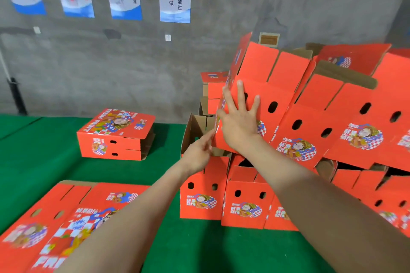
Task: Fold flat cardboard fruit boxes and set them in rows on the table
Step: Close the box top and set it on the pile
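At the near left a flat box blank (pixel 51 217) lies printed side up on the green worktop (pixel 33 162), I judge as stock waiting to be folded. Farther back on the left one closed box (pixel 115 135) sits alone, well apart from the rest.

Moving right, my left hand (pixel 197 153) reaches to the left edge of the folded box (pixel 255 104) I am placing. Its fingers (pixel 209 135) are extended and close together, the tips touching that edge, steadying rather than pinching as far as I can tell. My right hand (pixel 240 124) lies flat on the box's red front face, fingers (pixel 240 93) spread wide and pressing, tips pointing up beside the oval vent holes. The box is tilted, top flaps open, resting on the lower row of boxes (pixel 244 201).

To the right, more open boxes (pixel 355 122) lean in a second tier, so I judge I am squaring this one against its neighbour.
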